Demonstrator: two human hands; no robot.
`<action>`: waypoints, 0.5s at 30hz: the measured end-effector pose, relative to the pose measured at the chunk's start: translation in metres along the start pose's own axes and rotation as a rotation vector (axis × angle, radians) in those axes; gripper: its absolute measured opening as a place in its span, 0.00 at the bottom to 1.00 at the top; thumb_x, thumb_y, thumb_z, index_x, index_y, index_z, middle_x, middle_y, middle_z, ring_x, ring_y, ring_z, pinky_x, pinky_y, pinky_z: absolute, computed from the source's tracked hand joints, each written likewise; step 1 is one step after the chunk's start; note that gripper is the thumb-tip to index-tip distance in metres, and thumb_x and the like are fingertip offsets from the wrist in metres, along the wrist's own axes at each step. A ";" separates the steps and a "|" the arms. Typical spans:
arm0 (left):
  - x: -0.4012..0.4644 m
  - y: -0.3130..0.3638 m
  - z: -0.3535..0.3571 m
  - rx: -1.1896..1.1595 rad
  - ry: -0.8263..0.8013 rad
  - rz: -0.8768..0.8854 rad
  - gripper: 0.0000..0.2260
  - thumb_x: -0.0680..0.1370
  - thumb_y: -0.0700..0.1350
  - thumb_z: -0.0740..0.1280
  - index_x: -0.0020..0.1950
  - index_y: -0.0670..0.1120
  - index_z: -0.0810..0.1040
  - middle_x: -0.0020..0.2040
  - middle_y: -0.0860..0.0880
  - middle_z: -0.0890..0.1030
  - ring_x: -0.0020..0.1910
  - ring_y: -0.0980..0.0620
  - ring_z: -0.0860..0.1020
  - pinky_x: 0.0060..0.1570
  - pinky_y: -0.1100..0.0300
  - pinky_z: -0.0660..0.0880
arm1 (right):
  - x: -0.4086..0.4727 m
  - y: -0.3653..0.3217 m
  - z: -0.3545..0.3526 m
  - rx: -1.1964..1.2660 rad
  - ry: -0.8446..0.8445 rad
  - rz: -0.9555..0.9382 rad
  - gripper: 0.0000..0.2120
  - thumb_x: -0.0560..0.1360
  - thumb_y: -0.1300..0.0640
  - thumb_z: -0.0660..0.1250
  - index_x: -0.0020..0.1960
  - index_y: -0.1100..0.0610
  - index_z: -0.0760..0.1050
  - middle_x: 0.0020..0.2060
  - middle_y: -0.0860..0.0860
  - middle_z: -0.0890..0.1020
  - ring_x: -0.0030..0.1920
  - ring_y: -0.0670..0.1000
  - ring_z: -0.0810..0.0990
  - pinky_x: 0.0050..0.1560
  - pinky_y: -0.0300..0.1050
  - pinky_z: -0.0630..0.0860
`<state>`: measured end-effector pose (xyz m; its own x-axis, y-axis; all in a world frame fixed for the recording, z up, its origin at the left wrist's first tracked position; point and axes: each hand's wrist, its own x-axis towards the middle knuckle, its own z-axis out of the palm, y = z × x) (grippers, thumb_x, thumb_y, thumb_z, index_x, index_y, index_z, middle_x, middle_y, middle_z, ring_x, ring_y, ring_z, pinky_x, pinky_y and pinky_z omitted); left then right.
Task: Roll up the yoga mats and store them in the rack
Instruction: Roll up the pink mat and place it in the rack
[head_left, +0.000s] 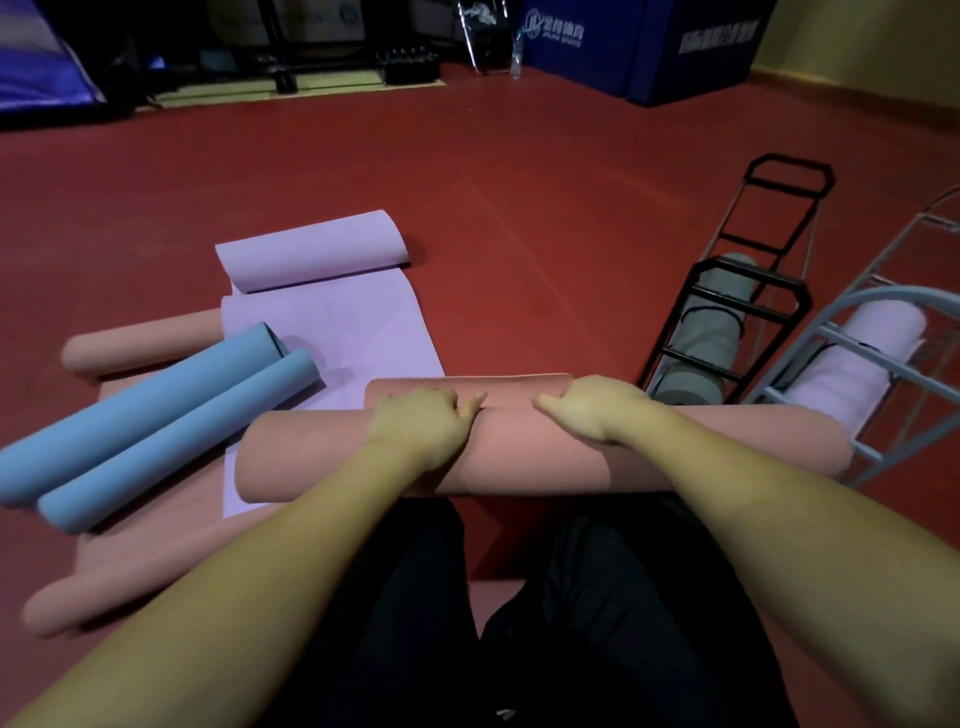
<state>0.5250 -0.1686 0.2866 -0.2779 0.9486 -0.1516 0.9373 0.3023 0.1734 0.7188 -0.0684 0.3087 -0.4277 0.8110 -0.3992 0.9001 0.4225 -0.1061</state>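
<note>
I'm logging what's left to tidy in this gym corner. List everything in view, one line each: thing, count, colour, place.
pink mat: one, pink, nearly rolled, across the person's front under both hands
blue mat: one, blue, both ends rolled inward, on the left
purple mat: one, purple, half unrolled, centre left
other pink mats: at least two, pink, under the blue and purple mats on the left
black rack: one, black, right, holding a grey mat
pale blue rack: one, pale blue, far right, holding a light purple mat
floor: red
blue pads: dark blue, back right
left hand: gripping the pink roll
right hand: gripping the pink roll
</note>
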 end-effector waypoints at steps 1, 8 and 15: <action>-0.002 0.002 -0.005 -0.014 -0.034 -0.012 0.28 0.82 0.63 0.45 0.59 0.49 0.79 0.63 0.45 0.79 0.62 0.44 0.75 0.58 0.50 0.68 | -0.005 -0.001 -0.006 0.019 -0.049 -0.007 0.34 0.80 0.35 0.48 0.69 0.60 0.74 0.69 0.61 0.73 0.66 0.60 0.73 0.62 0.50 0.68; -0.007 -0.002 -0.005 -0.106 -0.314 -0.083 0.33 0.82 0.66 0.46 0.73 0.43 0.71 0.74 0.42 0.69 0.73 0.42 0.68 0.71 0.50 0.63 | -0.012 -0.005 -0.007 0.101 -0.343 -0.010 0.29 0.80 0.36 0.52 0.71 0.53 0.72 0.73 0.56 0.69 0.70 0.55 0.70 0.66 0.49 0.63; 0.015 -0.008 -0.009 -0.215 -0.436 -0.200 0.37 0.76 0.71 0.51 0.75 0.47 0.70 0.77 0.46 0.65 0.75 0.43 0.64 0.74 0.45 0.59 | -0.010 -0.005 0.003 -0.008 0.060 -0.095 0.27 0.82 0.38 0.50 0.60 0.57 0.77 0.61 0.58 0.78 0.59 0.59 0.76 0.56 0.50 0.72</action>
<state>0.5113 -0.1563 0.2916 -0.2904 0.7570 -0.5854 0.7979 0.5292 0.2886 0.7189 -0.0804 0.3104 -0.5153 0.7897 -0.3328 0.8548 0.5015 -0.1334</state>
